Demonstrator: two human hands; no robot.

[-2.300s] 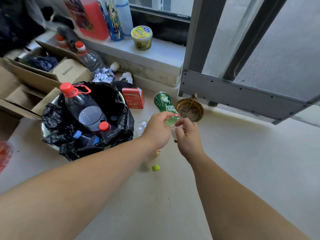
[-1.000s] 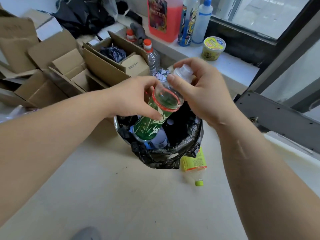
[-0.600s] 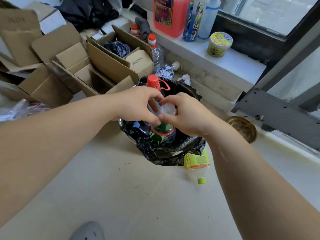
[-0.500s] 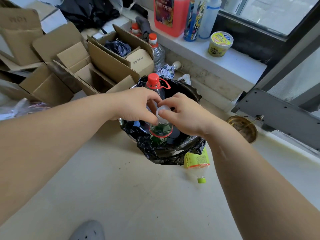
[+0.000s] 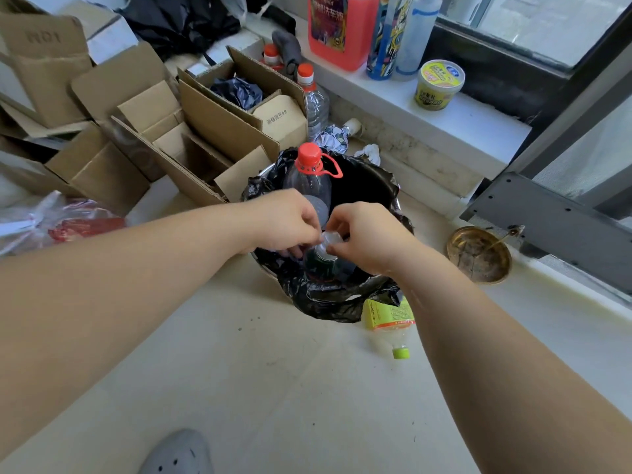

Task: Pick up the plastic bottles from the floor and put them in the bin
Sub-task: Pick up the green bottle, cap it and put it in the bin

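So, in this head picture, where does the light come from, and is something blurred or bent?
Head view: daylight enters through the window at the upper right, soft, with only faint shadows on the floor. The wide lens bends the edges, and both forearms look swollen. The green bottle in the bin is dim under the left hand and right hand; the cardboard boxes look sharp.
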